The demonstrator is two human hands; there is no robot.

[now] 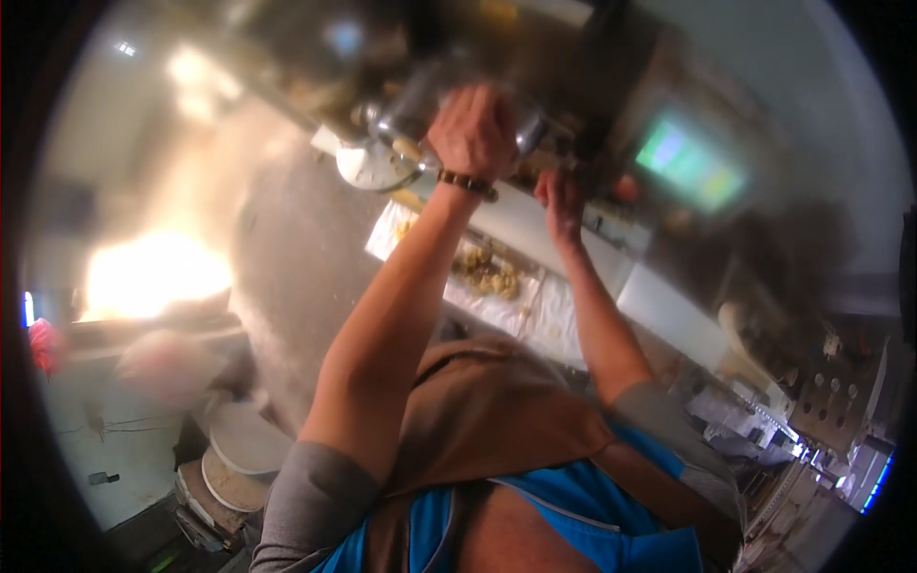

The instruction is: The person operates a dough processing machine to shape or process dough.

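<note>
My left hand (473, 134), with a beaded bracelet at the wrist, is closed above a shiny metal bowl or pan (411, 119). Its fingers curl away from view, so what they grip, if anything, is hidden. Lower and to the right, my right hand (564, 202) has its fingers bent in over the counter's white edge (535, 215); I cannot make out anything in it. Beside the bowl, on the left, is a white plate (373, 167). Between my forearms, yellowish-brown food pieces (492, 274) lie on a white sheet (516, 320).
A large bright flame (158, 275) burns at the left. A grey surface (306, 220) stands between it and my left arm. Round white lids or tubs (244, 439) are stacked at lower left. A lit screen (693, 160) glows at upper right, blurred.
</note>
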